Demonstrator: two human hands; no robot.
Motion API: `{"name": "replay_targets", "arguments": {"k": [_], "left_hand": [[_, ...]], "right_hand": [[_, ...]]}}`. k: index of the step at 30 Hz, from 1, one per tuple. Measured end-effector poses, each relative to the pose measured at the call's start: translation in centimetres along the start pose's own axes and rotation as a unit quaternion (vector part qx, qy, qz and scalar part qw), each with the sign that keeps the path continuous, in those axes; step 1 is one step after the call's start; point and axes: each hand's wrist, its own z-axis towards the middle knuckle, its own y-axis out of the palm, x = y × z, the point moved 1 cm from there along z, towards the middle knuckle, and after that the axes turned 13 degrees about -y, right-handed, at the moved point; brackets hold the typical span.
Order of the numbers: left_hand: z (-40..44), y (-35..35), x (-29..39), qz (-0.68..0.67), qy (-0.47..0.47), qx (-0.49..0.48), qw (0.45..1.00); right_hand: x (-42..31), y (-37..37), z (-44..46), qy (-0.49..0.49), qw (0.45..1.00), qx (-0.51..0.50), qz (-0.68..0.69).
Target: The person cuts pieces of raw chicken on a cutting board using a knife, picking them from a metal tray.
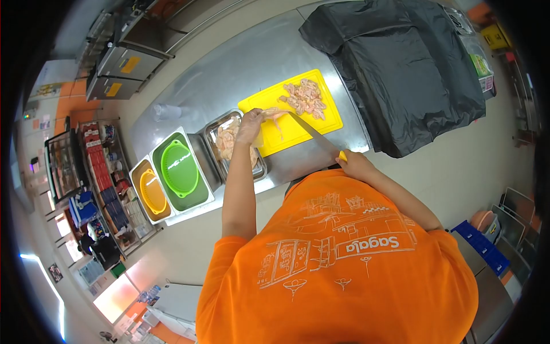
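My left hand [250, 126], apparently in a clear plastic glove, grips a strip of raw meat, possibly chicken [276, 112], over the left part of a yellow cutting board [329, 119]. In my right hand [356, 165] is the yellow handle of a long knife [312, 132]. Its blade points up and left, with the tip at the strip's right end. A pile of cut raw meat pieces [306, 98] lies on the board's far right part. Under my left wrist, a metal tray [261, 172] holds more raw pieces, partly hidden by my forearm.
Left of the tray stand a metal container with a green basket [182, 172] and another with an orange-yellow basket [153, 192]. A clear plastic container [167, 112] sits behind them on the steel table [200, 80]. Black plastic sheeting [401, 69] covers something bulky at the right.
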Motion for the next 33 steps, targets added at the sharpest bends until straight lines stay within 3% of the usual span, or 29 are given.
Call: {"name": "replay_targets", "arguments": {"k": [6, 15, 24, 27, 30, 33], "left_hand": [[-0.5, 1.6, -0.8, -0.157, 0.069, -0.02, 0.985], [-0.2, 4.3, 0.7, -0.422, 0.03, 0.01, 0.906], [0.4, 4.0, 1.1, -0.381, 0.022, 0.062, 0.922], [-0.6, 4.3, 0.9, -0.418, 0.008, 0.09, 0.904], [-0.7, 3.7, -1.1, -0.176, 0.032, 0.211, 0.961], [0.1, 4.6, -3.1, -0.283, 0.097, 0.195, 0.934]], "right_hand": [[0.2, -0.1, 0.2, 0.006, 1.0, -0.007, -0.002], [0.6, -0.1, 0.4, -0.009, 1.0, 0.004, 0.004], [0.7, -0.1, 0.7, -0.011, 1.0, 0.006, 0.005], [-0.2, -0.9, 0.4, -0.007, 1.0, 0.006, 0.003], [-0.3, -0.9, 0.1, 0.003, 1.0, 0.014, -0.014], [-0.6, -1.2, -0.4, -0.005, 1.0, 0.021, -0.003]]}}
